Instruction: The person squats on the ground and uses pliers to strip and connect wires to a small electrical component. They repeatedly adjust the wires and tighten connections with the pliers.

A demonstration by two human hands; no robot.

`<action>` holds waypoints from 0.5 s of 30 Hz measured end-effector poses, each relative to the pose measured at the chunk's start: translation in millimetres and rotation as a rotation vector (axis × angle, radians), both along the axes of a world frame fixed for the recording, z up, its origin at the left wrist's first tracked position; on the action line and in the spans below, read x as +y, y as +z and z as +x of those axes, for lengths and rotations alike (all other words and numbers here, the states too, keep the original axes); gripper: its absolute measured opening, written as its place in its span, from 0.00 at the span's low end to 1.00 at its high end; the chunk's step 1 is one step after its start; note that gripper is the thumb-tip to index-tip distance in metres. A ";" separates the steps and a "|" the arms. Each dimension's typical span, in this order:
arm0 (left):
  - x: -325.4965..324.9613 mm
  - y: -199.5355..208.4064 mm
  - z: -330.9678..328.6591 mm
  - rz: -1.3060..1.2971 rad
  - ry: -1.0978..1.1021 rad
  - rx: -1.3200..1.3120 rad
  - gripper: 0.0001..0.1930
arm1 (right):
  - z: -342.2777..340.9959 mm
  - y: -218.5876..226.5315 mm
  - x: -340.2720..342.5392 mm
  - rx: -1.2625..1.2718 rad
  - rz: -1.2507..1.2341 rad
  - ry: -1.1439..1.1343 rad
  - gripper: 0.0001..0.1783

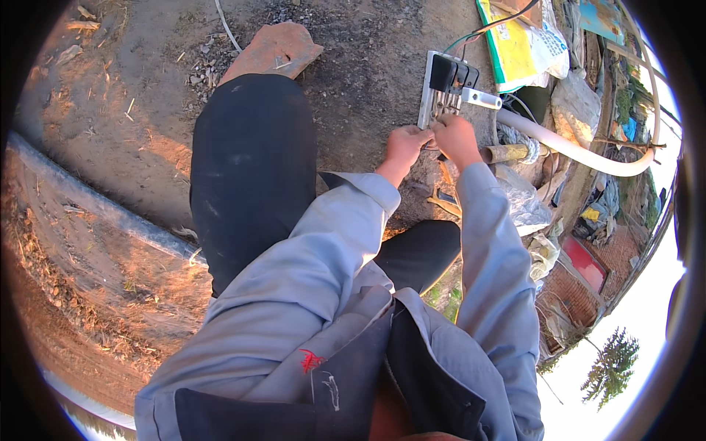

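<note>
An electrical switch unit (451,73) stands ahead of me, with a black block, a row of bare metal contacts and a pale base plate. Dark and green wires (489,29) run into its far end. A white handle (482,98) sticks out from its right side. My left hand (404,151) and my right hand (456,138) meet at the near end of the contacts. Both have their fingers pinched together, the tips touching or nearly so. What lies between the fingertips is too small and covered to make out.
A white pipe (581,153) curves away on the right, near a cut round pole (507,153) and crumpled plastic sheeting (526,209). A yellow-and-white sack (526,48) lies beyond the switch. On the left a long grey pipe (103,198) crosses the dirt, with a flat reddish stone (276,50) farther off.
</note>
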State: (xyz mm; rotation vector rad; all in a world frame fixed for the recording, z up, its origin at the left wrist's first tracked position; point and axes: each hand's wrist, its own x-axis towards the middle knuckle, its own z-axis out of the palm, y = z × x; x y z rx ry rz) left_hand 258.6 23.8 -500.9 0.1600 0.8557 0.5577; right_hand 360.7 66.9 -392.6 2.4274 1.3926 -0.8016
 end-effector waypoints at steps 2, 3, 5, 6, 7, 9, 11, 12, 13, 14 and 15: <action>2.0 1.8 -1.2 0.048 -0.012 0.022 0.09 | 3.6 -2.2 0.4 0.045 -0.031 -0.090 0.16; 2.5 3.1 -2.4 0.047 -0.044 0.042 0.09 | 2.2 -7.0 -1.8 0.031 -0.035 -0.098 0.16; 4.9 5.6 -3.0 0.010 -0.019 0.044 0.10 | 3.7 -13.0 -6.6 -0.023 -0.013 -0.129 0.16; 6.4 5.9 -3.8 0.004 -0.004 0.011 0.10 | 4.3 -16.0 -7.9 -0.033 -0.017 -0.125 0.16; 5.8 7.1 -5.1 -0.031 -0.026 0.002 0.11 | 5.0 -18.0 -7.2 -0.074 -0.042 0.047 0.16; 4.6 10.0 -5.7 -0.015 0.028 -0.034 0.12 | 5.2 -16.1 -4.0 -0.199 -0.178 0.353 0.16; 6.5 10.5 -6.2 -0.017 -0.022 0.019 0.12 | -0.3 -5.4 -5.8 0.007 -0.030 0.057 0.15; 6.6 10.8 -6.5 -0.008 -0.008 -0.006 0.12 | -1.0 6.0 -9.1 0.122 0.038 -0.084 0.14; 6.5 11.1 -7.0 -0.001 -0.024 0.012 0.12 | -1.5 17.2 -12.7 0.168 -0.016 -0.212 0.13; 6.3 11.0 -7.0 0.005 -0.039 0.031 0.12 | 2.0 35.8 -24.3 0.269 -0.043 -0.305 0.13; 6.5 10.5 -6.7 0.011 -0.052 0.048 0.11 | 2.9 49.2 -38.6 0.416 -0.042 -0.355 0.12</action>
